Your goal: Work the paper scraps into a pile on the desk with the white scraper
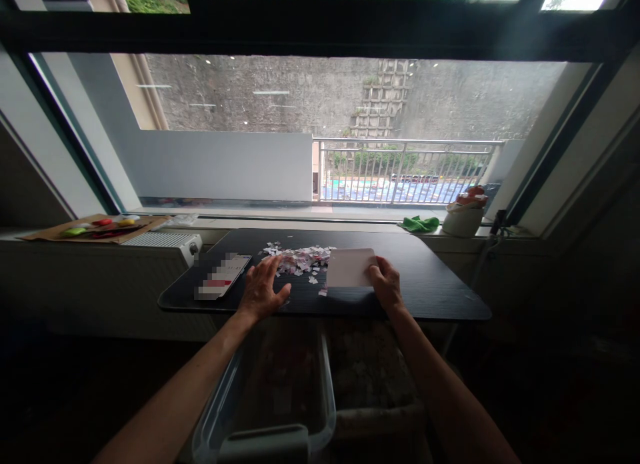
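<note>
Here is the right hand, its thumb and fingers pinched on the right edge of a thin, pale rectangular card with rounded corners. The card is over the middle of a black, wood-grained tabletop, its left edge meeting, in this view, a loose heap of small white and pinkish paper scraps; whether it touches the surface, one can't tell.

Over to the left hand: nothing shows in its grip, the thumb standing wide of the extended fingers, right at the heap's near left side. A few scraps lie stray, one just below the card. Just left of that hand lies a flat, phone-like rectangle, partly blurred out.

Below the table's near edge sits a clear plastic bin, with a darker container beside it, its contents too dim to read. On the sill, a crumpled green cloth lies beside a whitish pot; far left, coloured items rest on a brown board by a white radiator.
</note>
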Action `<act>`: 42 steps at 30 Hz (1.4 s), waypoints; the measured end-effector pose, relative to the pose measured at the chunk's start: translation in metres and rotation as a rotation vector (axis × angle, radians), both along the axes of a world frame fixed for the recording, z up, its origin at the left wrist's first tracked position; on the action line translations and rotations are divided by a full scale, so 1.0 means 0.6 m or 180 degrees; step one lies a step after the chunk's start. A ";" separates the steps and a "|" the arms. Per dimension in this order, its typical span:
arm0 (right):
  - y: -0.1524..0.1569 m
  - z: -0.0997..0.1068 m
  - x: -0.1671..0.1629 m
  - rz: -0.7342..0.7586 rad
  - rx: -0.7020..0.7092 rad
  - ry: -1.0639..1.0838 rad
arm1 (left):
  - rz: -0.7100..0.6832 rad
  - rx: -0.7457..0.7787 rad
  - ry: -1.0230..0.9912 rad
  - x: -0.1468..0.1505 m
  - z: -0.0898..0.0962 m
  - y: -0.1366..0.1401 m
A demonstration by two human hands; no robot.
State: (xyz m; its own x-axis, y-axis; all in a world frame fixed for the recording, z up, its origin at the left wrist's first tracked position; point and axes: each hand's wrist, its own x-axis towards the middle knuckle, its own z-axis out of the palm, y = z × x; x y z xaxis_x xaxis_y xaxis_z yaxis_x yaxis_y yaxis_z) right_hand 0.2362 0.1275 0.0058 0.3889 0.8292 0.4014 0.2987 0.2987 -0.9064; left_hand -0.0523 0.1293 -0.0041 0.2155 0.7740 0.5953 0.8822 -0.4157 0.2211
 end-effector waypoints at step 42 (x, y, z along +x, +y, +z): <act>-0.004 0.005 0.001 0.0009 -0.0378 -0.0420 | 0.0026 0.0023 -0.0035 0.001 0.003 -0.001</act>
State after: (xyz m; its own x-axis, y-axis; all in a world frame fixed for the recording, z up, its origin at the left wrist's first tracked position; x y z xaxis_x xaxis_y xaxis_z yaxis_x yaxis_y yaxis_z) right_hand 0.2367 0.1251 0.0087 0.3369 0.8748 0.3481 0.4168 0.1929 -0.8883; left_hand -0.0517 0.1284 -0.0023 0.2025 0.7715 0.6031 0.8832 -0.4100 0.2278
